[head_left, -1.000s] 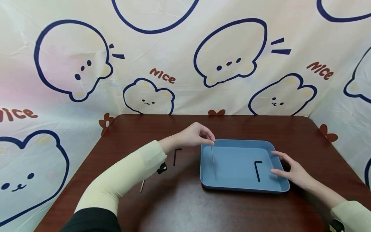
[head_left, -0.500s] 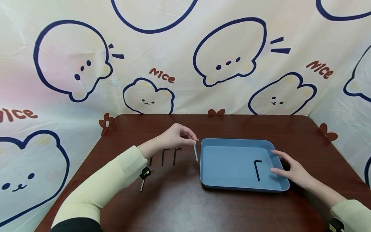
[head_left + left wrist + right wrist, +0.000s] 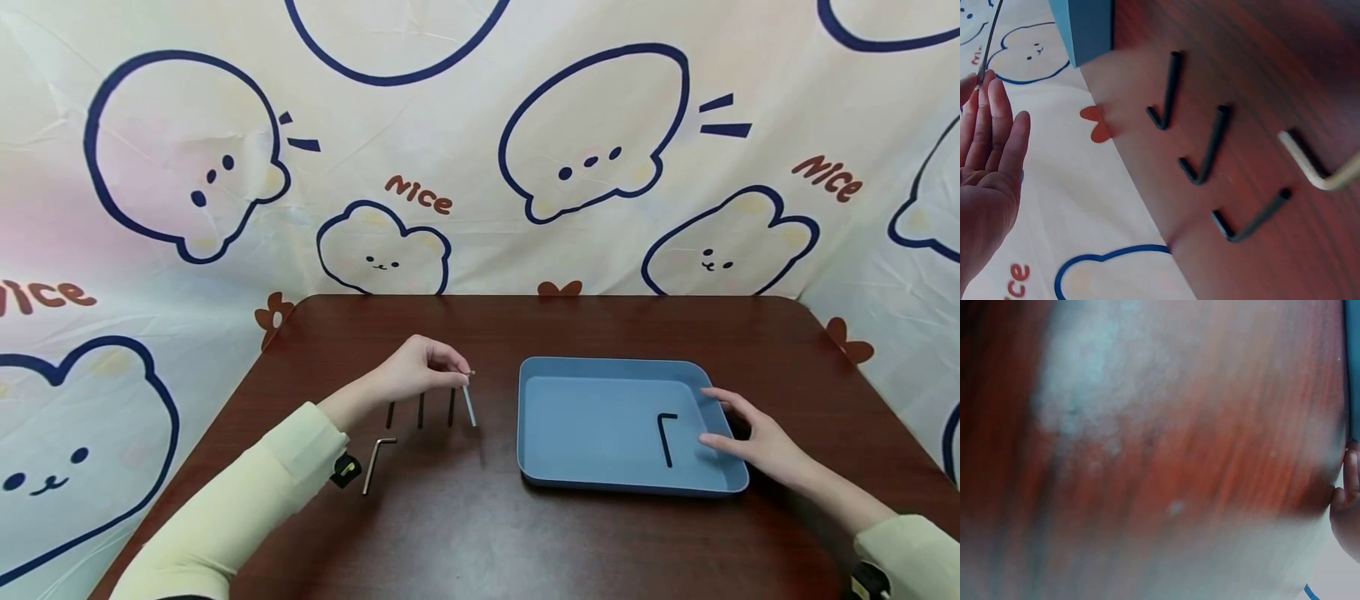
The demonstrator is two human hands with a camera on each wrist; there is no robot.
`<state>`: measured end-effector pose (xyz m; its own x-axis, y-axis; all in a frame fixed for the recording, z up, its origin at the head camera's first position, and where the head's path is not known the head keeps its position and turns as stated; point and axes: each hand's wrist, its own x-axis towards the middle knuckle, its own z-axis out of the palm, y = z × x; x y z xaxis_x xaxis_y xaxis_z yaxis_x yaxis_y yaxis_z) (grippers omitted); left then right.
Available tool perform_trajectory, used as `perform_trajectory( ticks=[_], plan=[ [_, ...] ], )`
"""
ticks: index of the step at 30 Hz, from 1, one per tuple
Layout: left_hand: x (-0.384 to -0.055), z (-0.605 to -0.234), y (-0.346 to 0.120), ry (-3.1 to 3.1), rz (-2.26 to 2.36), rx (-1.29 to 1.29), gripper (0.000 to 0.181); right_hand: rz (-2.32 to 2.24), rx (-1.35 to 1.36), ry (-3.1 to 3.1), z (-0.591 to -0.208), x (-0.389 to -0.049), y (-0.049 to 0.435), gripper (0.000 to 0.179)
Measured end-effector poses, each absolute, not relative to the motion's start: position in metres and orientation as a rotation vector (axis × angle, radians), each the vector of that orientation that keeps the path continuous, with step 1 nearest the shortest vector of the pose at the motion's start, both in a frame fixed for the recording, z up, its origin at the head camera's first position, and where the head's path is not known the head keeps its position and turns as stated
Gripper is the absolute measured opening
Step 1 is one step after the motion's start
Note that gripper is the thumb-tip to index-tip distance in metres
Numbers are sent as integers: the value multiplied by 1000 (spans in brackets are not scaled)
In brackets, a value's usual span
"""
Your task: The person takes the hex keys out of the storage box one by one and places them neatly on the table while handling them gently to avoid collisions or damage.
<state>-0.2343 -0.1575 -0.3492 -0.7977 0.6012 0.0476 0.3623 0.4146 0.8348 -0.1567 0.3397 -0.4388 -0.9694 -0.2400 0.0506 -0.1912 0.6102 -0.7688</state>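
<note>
My left hand (image 3: 414, 367) pinches a silver hex key (image 3: 469, 406) between thumb and fingertips, its long arm hanging down over the table. Just left of it, three black hex keys (image 3: 452, 408) lie side by side, their short ends partly behind the hand in the head view; the left wrist view shows their bent shapes. Nearer the person is a brass-coloured hex key (image 3: 372, 467). With fingers and thumb extended, my right hand (image 3: 761, 446) rests at the right rim of a blue tray (image 3: 592, 364). Inside the tray lies another black hex key (image 3: 665, 440).
The dark wooden table (image 3: 480, 533) carries everything. A patterned curtain (image 3: 480, 167) with cartoon faces stands behind it and at both sides. The tray occupies the right half of the table.
My left hand has moved left from above the tray's left edge to beside the row of black hex keys, still pinching the silver hex key. The right hand stays at the tray.
</note>
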Motion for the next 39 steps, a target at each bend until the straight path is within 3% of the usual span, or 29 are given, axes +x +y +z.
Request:
perform_trajectory(
  ticks=[22,39],
  plan=[
    [-220,-379,-209,2516,1303,686,15,-1316,-357,2760,-439,-155,339,70],
    [-217,-397,-223,2503,1237,670,12,-1306,-339,2761,-438,-156,338,70]
  ],
)
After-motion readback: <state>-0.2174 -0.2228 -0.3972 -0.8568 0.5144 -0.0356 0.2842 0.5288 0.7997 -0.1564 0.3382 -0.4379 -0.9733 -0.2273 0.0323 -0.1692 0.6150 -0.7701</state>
